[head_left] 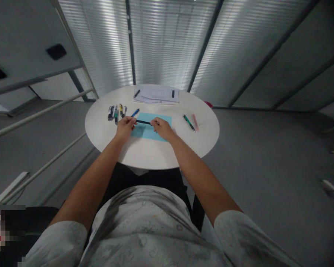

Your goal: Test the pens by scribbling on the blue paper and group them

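pen (143, 122) is hanging over blue sheet (151, 134) | left hand (125, 128) + right hand (162, 128) are clamping fingers on opposite ends, prob keeping it steady

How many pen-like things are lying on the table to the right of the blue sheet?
2: a green-and-black pen and, just right of it, a pink pen-like thing. The right forearm could hide others.

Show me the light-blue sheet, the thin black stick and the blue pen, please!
Light-blue sheet (147, 132): head view, bare part near its middle.
Thin black stick (143, 122): head view, middle of its length.
Blue pen (135, 112): head view, middle of its barrel.
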`<state>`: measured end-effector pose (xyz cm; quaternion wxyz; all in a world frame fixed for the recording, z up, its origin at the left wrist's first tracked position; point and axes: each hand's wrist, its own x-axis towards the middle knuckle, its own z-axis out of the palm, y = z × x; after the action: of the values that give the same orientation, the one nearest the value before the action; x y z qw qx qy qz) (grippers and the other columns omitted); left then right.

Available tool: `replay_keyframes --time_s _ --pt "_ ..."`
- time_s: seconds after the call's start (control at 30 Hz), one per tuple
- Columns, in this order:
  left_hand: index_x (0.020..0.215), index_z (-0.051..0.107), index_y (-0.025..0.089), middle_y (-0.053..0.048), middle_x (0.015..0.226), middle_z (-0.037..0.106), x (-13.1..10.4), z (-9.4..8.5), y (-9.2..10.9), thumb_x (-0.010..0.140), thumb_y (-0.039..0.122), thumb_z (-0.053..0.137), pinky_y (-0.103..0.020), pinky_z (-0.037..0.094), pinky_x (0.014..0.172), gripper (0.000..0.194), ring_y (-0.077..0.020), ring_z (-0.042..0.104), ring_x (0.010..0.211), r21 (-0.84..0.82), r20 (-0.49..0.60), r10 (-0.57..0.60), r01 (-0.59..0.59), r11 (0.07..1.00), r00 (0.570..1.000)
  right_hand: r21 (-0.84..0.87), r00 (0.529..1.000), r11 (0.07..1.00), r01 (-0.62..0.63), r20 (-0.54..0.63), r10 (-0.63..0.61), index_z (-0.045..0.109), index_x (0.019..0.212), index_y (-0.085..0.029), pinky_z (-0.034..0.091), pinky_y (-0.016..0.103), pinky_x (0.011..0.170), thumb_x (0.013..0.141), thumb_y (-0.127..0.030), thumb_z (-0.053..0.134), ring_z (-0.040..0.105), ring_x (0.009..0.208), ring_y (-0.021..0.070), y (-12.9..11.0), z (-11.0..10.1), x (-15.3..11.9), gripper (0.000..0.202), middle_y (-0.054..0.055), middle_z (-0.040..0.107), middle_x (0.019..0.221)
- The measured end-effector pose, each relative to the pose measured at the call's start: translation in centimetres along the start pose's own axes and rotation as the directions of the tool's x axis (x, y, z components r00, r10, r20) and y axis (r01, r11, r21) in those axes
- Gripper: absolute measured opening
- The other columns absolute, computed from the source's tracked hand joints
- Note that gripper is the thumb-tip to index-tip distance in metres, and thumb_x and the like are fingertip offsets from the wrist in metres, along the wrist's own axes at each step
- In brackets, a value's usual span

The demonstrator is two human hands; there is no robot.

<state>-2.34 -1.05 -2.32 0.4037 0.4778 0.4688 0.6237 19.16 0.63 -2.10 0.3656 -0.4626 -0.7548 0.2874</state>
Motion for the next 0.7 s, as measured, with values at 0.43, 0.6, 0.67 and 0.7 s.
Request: replay_keyframes --time_s 0.43,0.6,0.67,0.7 --pt "0.076 0.061 0.018 -0.001 0.070 0.066 0.0 -0.2 0.0 0.075 0.039 0.075 -0.023 0.036 0.051 0.026 -0.0081 0.047 0.052 0.011 -0.016 -0.013 0.013 1.000 1.000 0.277 0.982 0.961 0.008 -0.185 0.045 0.061 0.086 -0.023 0.045 0.028 0.067 0.079 -0.038 0.077 0.056 0.069 0.0140 -0.8 0.2 0.5 0.023 -0.004 0.063 0.074" --pt "0.070 0.062 0.017 -0.002 0.064 0.065 -0.1 -0.4 -0.3 0.077 0.045 0.076 -0.024 0.035 0.051 0.032 -0.0090 0.047 0.051 0.061 0.040 0.027 -0.030 0.998 0.999 0.470 0.973 0.877 -0.096 -0.143 0.183 0.059 0.086 -0.024 0.029 0.023 0.043 0.080 -0.061 0.077 0.040 0.040 0.0089 -1.8 -0.4 0.3 0.041 -0.008 0.055 0.052" --pt "0.068 0.062 0.017 -0.003 0.063 0.065 -0.2 -0.4 -0.3 0.077 0.047 0.077 -0.025 0.036 0.053 0.035 -0.0100 0.048 0.053 0.117 0.074 0.049 -0.057 0.992 0.996 0.490 0.960 0.863 -0.118 -0.167 0.225 0.059 0.084 -0.024 0.027 0.023 0.040 0.081 -0.064 0.076 0.039 0.037 0.0084 -2.0 -0.8 0.3 0.044 -0.009 0.051 0.046" --pt "0.067 0.062 0.017 -0.004 0.062 0.066 -0.3 -0.4 -0.3 0.077 0.047 0.078 -0.025 0.037 0.053 0.035 -0.0105 0.049 0.054 0.140 0.086 0.060 -0.072 0.988 0.994 0.498 0.955 0.858 -0.126 -0.174 0.241 0.059 0.084 -0.024 0.027 0.022 0.040 0.082 -0.065 0.075 0.039 0.036 0.0082 -2.1 -0.9 0.2 0.044 -0.009 0.050 0.044"
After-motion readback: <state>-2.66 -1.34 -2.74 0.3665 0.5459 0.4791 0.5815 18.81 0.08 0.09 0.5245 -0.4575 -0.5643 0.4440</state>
